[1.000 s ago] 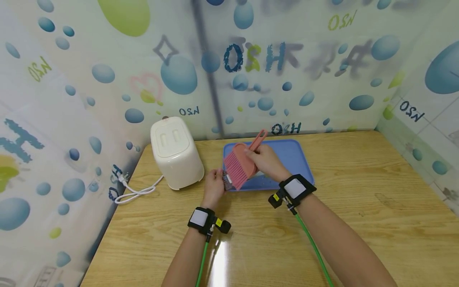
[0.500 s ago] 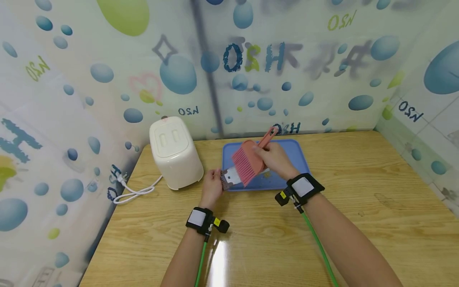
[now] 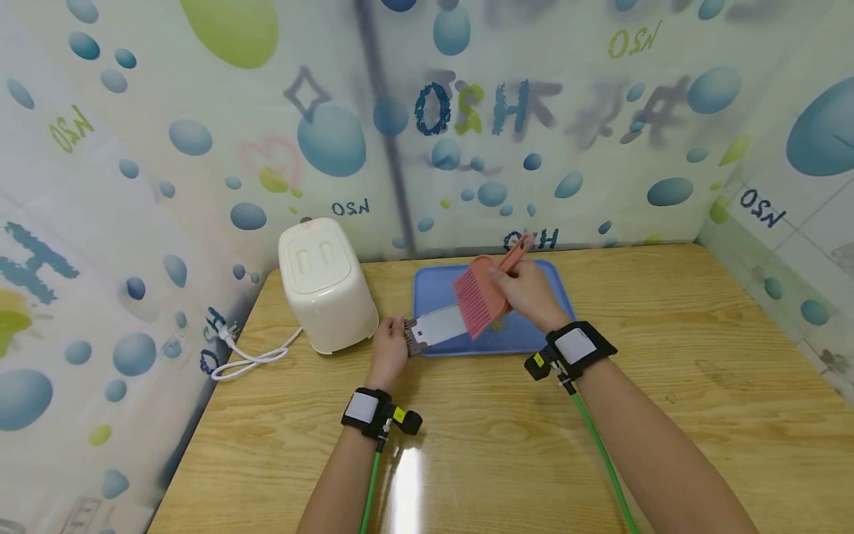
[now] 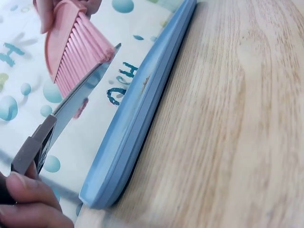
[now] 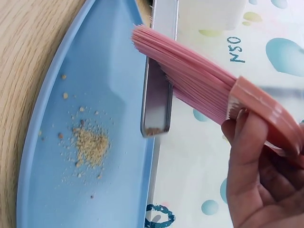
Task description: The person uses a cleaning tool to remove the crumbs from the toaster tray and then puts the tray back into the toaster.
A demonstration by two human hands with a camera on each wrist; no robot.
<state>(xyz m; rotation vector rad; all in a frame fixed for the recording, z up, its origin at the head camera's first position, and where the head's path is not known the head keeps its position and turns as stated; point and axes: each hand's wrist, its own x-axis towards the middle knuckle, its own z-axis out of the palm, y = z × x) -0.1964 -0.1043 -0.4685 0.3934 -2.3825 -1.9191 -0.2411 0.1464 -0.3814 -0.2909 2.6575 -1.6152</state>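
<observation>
My left hand grips the grey-brown end of a long, shallow metal crumb tray, held above the blue plastic tray. A pink hand brush is held near its head by my right hand, its handle pointing up and away. The bristles lie across the crumb tray, reaching into its channel. Some crumbs cling to the channel's far end in the right wrist view. Below, a small heap of tan crumbs lies on the blue tray, with loose bits scattered around.
A cream toaster stands at the left of the wooden table, close to my left hand. Its white cord and plug lie coiled beside it. A patterned sheet hangs behind the table.
My right hand has moved the brush rightward along the crumb tray, away from the left hand, uncovering more of the metal. The left hand has shifted slightly left, still holding the end.
</observation>
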